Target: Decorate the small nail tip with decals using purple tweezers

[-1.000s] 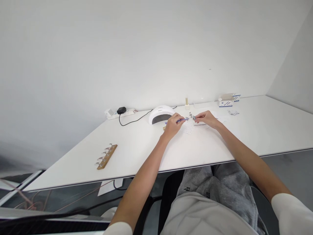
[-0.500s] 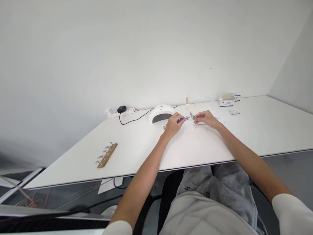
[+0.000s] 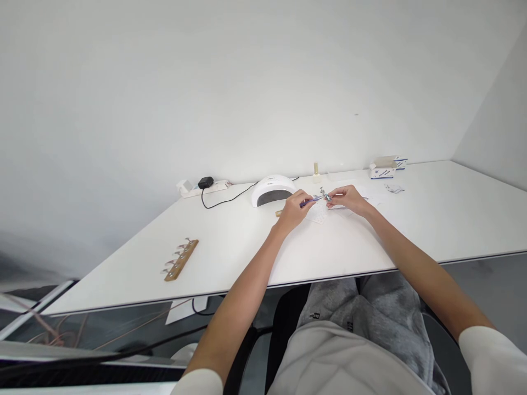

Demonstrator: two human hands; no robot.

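Observation:
My left hand (image 3: 294, 208) is closed in a pinch around slim purple tweezers (image 3: 308, 202), whose silvery tip points right. My right hand (image 3: 345, 198) is closed too, its fingertips gripping a shiny greenish nail tip on a small metal stand (image 3: 328, 197). The tweezers' tip is at the nail tip; whether they touch is too small to tell. Below both hands lies a pale sheet with small dots, perhaps nail stickers (image 3: 317, 215). A wooden piece (image 3: 279, 213) shows partly beneath my left hand.
Behind my left hand stands a white nail lamp (image 3: 273, 189). At left lies a wooden rack (image 3: 181, 261) bearing several nail tips. A polish bottle (image 3: 316, 173), an open box (image 3: 381, 168) and a power strip (image 3: 208, 188) with a black adapter (image 3: 205, 182) line the wall.
My left hand has shifted very slightly to the right with the tweezers, which have turned a little. My right hand stays almost still with the nail tip.

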